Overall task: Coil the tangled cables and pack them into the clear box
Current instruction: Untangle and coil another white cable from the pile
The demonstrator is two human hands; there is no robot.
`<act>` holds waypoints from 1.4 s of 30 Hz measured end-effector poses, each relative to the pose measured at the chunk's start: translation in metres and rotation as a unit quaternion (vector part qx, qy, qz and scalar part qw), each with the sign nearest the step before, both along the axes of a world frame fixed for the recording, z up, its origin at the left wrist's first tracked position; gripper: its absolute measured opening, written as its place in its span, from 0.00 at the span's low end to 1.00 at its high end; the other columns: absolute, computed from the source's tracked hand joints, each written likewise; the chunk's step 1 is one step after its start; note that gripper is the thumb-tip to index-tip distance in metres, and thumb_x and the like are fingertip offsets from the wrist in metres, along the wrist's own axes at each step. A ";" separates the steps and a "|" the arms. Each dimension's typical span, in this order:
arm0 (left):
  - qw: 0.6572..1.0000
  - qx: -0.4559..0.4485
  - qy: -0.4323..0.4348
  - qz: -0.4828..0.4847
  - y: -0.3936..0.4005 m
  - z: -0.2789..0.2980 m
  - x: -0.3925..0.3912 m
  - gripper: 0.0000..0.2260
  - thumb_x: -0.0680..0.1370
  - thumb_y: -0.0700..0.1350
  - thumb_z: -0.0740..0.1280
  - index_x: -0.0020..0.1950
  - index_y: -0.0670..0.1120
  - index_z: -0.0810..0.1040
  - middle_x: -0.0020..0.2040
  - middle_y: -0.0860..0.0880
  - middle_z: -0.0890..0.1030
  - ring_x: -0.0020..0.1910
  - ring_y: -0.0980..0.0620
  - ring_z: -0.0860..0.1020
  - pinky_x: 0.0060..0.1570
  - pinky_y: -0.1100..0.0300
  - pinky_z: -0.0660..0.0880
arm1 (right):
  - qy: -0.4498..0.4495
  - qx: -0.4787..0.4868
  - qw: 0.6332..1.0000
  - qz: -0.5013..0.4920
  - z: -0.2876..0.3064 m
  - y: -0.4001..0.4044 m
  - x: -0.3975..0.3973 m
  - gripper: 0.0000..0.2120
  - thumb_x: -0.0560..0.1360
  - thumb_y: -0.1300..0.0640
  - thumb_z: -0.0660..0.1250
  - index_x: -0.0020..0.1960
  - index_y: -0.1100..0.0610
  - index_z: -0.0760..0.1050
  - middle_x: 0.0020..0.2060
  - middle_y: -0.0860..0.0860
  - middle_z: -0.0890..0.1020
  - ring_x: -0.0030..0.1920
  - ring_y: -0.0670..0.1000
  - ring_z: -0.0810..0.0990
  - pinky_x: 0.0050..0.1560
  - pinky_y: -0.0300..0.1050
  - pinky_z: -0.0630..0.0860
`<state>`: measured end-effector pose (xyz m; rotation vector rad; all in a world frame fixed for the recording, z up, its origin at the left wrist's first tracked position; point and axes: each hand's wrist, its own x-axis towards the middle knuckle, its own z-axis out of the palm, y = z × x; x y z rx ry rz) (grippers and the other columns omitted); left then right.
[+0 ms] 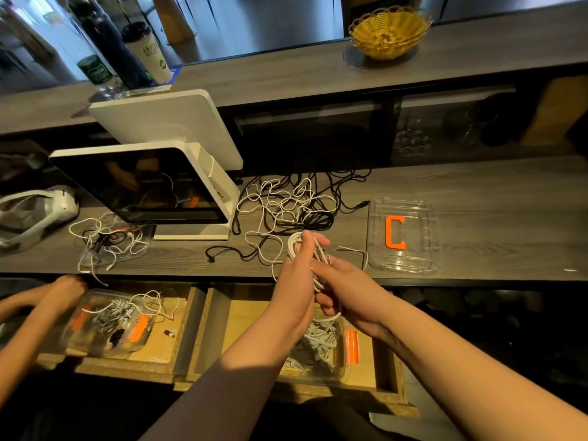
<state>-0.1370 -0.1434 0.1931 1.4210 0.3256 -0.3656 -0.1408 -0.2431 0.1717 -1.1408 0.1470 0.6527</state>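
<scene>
My left hand (297,275) stands upright at the counter's front edge with a white cable coil (294,243) looped around its fingers. My right hand (342,286) grips the lower part of that coil beside the left palm. The cable's loose end trails back to a tangle of white and black cables (286,205) on the dark wooden counter. A clear box lid (423,218) with an orange letter C lies to the right. Below my hands, a clear box (342,367) holding coiled grey-white cables sits in an open drawer.
A white point-of-sale screen (143,183) stands left of the tangle. Another person's hands (63,291) reach a second clear box (95,329) of cables in the left drawer. More tangled cables (108,240) lie at left. A yellow basket (389,33) and cups sit on the upper shelf.
</scene>
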 end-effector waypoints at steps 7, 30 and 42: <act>0.998 0.001 -0.035 0.054 -0.003 0.006 -0.003 0.17 0.83 0.58 0.58 0.42 0.51 0.80 0.35 0.48 0.78 0.36 0.52 0.79 0.36 0.59 0.77 | -0.016 0.107 0.992 0.059 -0.002 -0.012 -0.004 0.14 0.79 0.46 0.64 0.48 0.58 0.72 0.26 0.51 0.66 0.23 0.45 0.62 0.26 0.38 0.59; 0.940 0.296 -0.119 -0.120 0.033 -0.009 0.005 0.17 0.81 0.54 0.65 0.35 0.49 0.82 0.27 0.46 0.75 0.26 0.52 0.71 0.33 0.56 0.66 | -0.071 -0.087 0.950 0.293 0.005 -0.050 0.006 0.10 0.79 0.53 0.68 0.41 0.55 0.73 0.30 0.49 0.72 0.28 0.44 0.71 0.29 0.33 0.70; 0.937 0.311 -0.096 -0.125 0.037 -0.018 0.002 0.25 0.81 0.55 0.65 0.25 0.46 0.72 0.21 0.49 0.70 0.20 0.53 0.67 0.25 0.62 0.64 | -0.124 -0.174 0.941 0.262 0.002 -0.051 0.009 0.16 0.75 0.44 0.69 0.51 0.57 0.80 0.37 0.46 0.83 0.35 0.42 0.79 0.37 0.34 0.73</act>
